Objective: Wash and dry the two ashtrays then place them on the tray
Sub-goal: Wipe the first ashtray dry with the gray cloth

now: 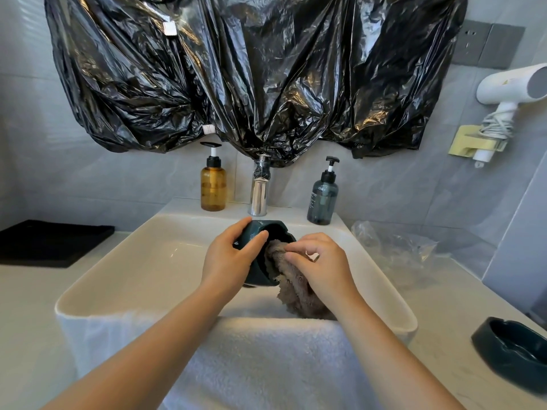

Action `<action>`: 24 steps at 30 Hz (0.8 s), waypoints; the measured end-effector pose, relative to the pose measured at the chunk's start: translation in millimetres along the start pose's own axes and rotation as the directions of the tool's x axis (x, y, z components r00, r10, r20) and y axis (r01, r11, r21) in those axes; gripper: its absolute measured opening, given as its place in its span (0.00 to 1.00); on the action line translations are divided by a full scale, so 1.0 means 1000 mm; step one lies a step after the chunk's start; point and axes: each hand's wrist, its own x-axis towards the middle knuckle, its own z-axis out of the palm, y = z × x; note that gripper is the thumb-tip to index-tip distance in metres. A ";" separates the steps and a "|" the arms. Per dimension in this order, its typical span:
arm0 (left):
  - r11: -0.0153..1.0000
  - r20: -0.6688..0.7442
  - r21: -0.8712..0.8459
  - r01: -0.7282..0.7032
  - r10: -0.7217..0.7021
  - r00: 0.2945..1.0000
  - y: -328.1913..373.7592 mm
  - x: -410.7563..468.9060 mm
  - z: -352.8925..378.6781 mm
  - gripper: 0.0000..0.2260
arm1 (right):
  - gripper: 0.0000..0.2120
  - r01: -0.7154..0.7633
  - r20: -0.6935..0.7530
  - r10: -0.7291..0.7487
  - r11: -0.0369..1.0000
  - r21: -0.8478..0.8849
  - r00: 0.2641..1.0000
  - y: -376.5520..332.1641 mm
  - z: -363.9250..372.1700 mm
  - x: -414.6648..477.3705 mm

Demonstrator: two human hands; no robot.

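- Hanging over the middle of the white sink basin (142,261), a dark green ashtray (275,229) is held on edge, with its hollow turned to the right.
- It is gripped by the left hand (228,258), whose fingers and thumb are curled round its rim.
- A brown cloth (296,288) is pinched by the right hand (322,261) and pressed into the hollow; its tail is left trailing into the basin.
- A second ashtray (512,350) is set upright on the counter (29,306), well apart to the right of the basin.
- A black tray (50,244) is laid on the counter left of the basin.
- A white towel (266,359) is draped over the basin's near rim.
- Behind the basin, a chrome faucet (259,193) is flanked by an amber pump bottle (213,184) and a grey-blue pump bottle (322,196).
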 end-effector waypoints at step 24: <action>0.994 0.057 -0.104 -0.043 0.050 0.997 0.009 -0.006 0.001 0.18 | 0.26 -0.420 0.239 0.418 0.906 -0.043 0.877 0.000 0.009 0.001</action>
